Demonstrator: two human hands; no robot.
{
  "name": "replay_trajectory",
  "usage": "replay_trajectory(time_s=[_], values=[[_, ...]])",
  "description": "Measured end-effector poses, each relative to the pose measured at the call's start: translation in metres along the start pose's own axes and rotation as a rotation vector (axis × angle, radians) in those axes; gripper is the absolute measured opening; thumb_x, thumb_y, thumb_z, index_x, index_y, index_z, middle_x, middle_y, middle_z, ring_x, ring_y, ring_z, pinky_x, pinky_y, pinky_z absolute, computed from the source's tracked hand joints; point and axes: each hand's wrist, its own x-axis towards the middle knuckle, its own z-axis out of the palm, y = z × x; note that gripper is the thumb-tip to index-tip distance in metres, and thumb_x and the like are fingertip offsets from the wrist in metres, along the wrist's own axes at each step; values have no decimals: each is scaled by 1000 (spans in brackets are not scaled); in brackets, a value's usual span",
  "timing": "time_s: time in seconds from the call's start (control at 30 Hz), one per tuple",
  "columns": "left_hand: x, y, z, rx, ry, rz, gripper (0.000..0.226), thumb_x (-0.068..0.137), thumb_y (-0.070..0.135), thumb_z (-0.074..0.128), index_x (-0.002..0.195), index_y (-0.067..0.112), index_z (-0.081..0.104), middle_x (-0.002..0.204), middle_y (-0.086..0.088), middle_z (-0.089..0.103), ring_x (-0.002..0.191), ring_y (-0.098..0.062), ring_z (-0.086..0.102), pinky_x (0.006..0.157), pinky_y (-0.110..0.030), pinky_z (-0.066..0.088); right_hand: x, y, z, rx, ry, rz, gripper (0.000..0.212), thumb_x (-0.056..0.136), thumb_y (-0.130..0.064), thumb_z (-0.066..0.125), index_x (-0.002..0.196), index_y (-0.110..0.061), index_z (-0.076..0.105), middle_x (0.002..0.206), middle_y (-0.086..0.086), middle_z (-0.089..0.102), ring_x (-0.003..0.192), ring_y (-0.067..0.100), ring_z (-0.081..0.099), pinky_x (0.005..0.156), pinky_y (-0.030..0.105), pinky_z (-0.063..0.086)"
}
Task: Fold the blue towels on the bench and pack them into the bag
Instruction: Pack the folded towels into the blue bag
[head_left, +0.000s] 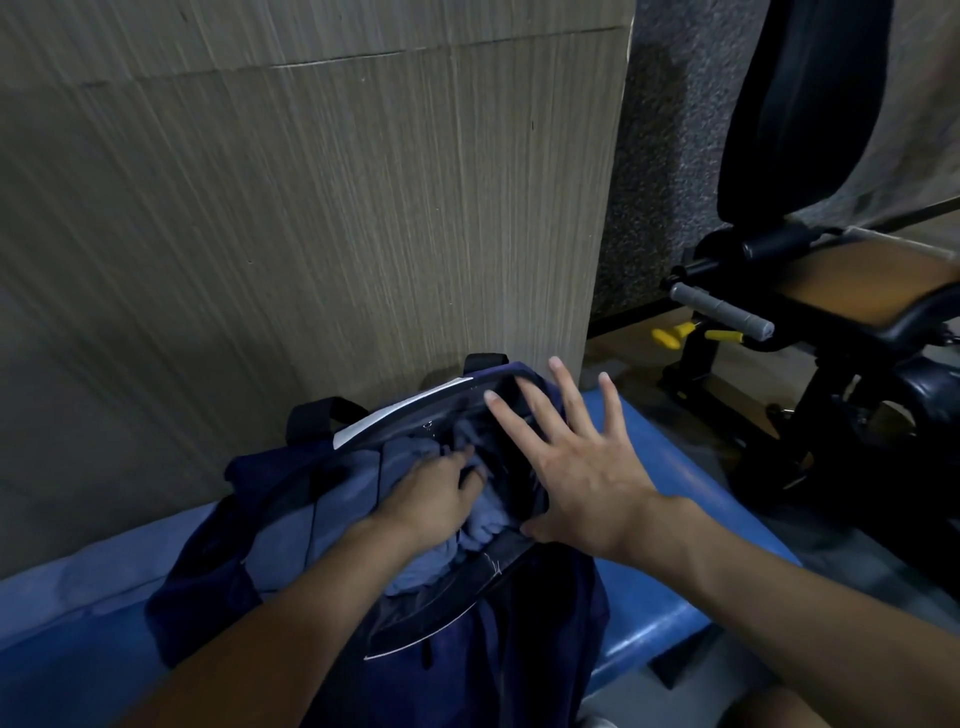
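Note:
A dark blue bag lies open on the blue padded bench, its mouth facing up. Pale blue towels are bunched inside the opening. My left hand is pushed into the bag, its fingers curled down onto the towels. Over the right rim of the opening my right hand is spread flat with fingers wide apart, the thumb touching the bag's edge. Black straps stick up behind the bag.
A wood-grain wall panel stands right behind the bench. To the right is a black gym machine with a grey handle, yellow pins and a padded seat. The bench's right end drops off near it.

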Motion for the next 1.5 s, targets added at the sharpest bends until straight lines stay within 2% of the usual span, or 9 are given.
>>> replay_trajectory(time_s=[0.2, 0.43, 0.63, 0.83, 1.23, 1.3, 1.37, 1.43, 1.5], values=[[-10, -9, 7, 404, 109, 197, 73, 90, 60, 13, 151, 25, 32, 149, -4, 30, 139, -25, 30, 114, -39, 28, -1, 0, 0, 1, 9, -5, 131, 68, -70, 65, 141, -33, -36, 161, 5, -15, 140, 35, -34, 109, 68, -9], [-18, -18, 2, 526, -20, 184, 89, 78, 73, -2, 156, 30, 5, 164, 9, -12, 150, -11, -2, 122, -39, 4, 0, 0, 2, -10, 16, 3, 131, 66, -70, 66, 143, -34, -33, 162, 5, -13, 141, 35, -32, 110, 68, -9], [-18, -18, -2, 619, -144, 164, 94, 85, 81, 13, 156, 23, -9, 163, 8, -14, 150, -9, -11, 122, -39, -3, 0, 0, 7, -13, 15, 9, 131, 65, -71, 66, 143, -35, -32, 162, 5, -11, 142, 35, -30, 110, 68, -9], [-17, -24, -4, 625, -193, 195, 88, 83, 84, 14, 153, 38, -12, 160, 13, -23, 149, -11, -18, 121, -43, -7, -3, 5, 12, -6, -13, 28, 133, 63, -72, 66, 143, -35, -33, 162, 3, -11, 142, 34, -30, 110, 67, -8], [-42, -22, 0, 567, -20, 288, 76, 88, 67, 0, 156, 32, 1, 165, 2, -6, 151, -14, -6, 122, -40, -1, -4, 1, 7, 9, -107, 51, 129, 70, -68, 65, 141, -35, -37, 160, 1, -18, 143, 32, -30, 113, 64, -8], [-55, -19, -9, 488, 27, 324, 67, 95, 60, 6, 155, 31, 18, 165, 2, 9, 151, -15, 5, 122, -37, 9, -7, -3, 4, 25, -124, 42, 121, 74, -63, 63, 146, -33, -28, 161, 3, -7, 146, 31, -22, 114, 63, -5], [-70, -16, -21, 386, 116, 388, 63, 96, 54, 10, 139, 27, 47, 150, 5, 41, 139, -15, 35, 112, -35, 33, -9, -9, -1, 44, -65, 11, 98, 76, -52, 61, 154, -28, 6, 154, 5, 25, 148, 31, 0, 114, 63, 3], [-87, -15, -34, 262, 233, 455, 49, 96, 46, 20, 106, 23, 61, 112, 11, 59, 103, -12, 57, 84, -37, 49, -8, -18, -4, 49, 67, -43, 61, 74, -43, 54, 132, -23, 52, 123, 2, 59, 137, 32, 30, 110, 62, 16], [-105, -21, -49, 159, 391, 472, 36, 95, 40, 31, 91, 21, 61, 92, 10, 59, 82, -13, 58, 68, -38, 50, -3, -32, -10, 62, 166, -88, 35, 75, -38, 46, 98, -24, 67, 95, -5, 66, 120, 28, 50, 104, 54, 23]])
